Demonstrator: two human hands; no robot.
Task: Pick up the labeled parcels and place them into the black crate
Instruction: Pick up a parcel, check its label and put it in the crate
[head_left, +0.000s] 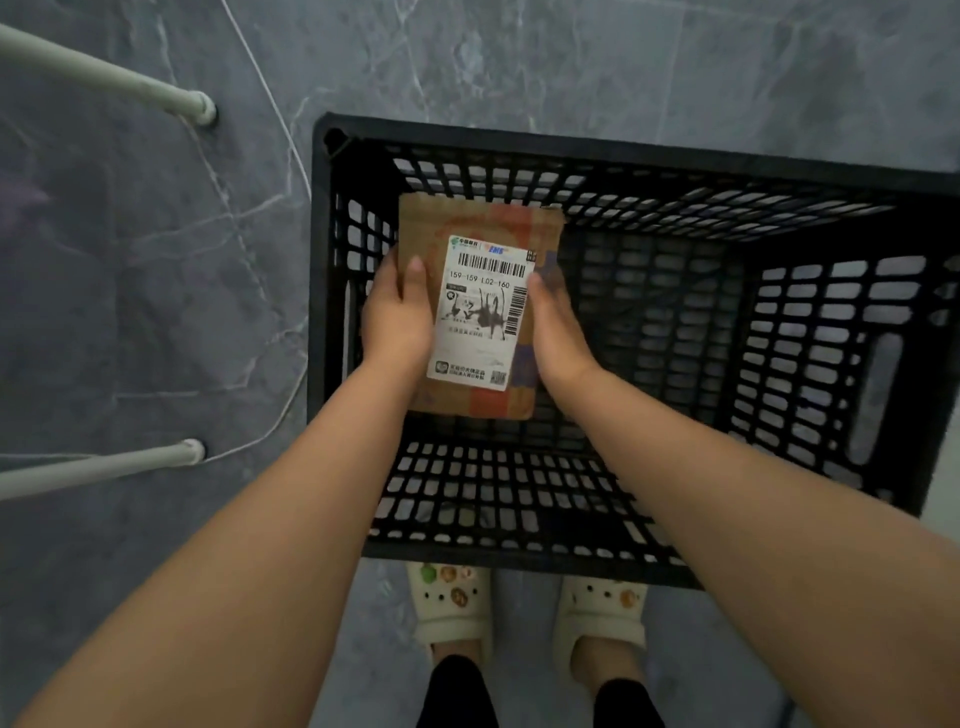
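From the head camera, the count is 1 parcel (470, 221), 1 crate (571, 143), 2 hands, 2 slippers, 2 tubes and 1 cord.

The parcel is a flat brown cardboard packet with orange-red patches near its top and bottom edges and a bluish patch along its right side. A tall white label (480, 312) covers most of its upper face. The label carries 1 barcode across the top, 1 narrower barcode down the right edge, the printed digits 159-159 L02-160, a black-and-white picture in the middle and 1 small square code at the bottom right.

The parcel is held flat, label up, over the left part of the black lattice crate, inside its rim. Whether it touches the crate bottom cannot be told.

The left hand (397, 317) grips the parcel's left edge, its thumb lying on the top face beside the label. The right hand (558, 327) grips the right edge, its thumb tip touching the label's right margin. The fingers under the parcel are hidden.

The crate stands on a grey marbled floor (130, 260). The slippers (452, 608) are cream with small charms, just beside the crate's near wall. The white tubes (104, 73) slant down to the floor at the left, and the thin white cord (280, 119) curves between them.
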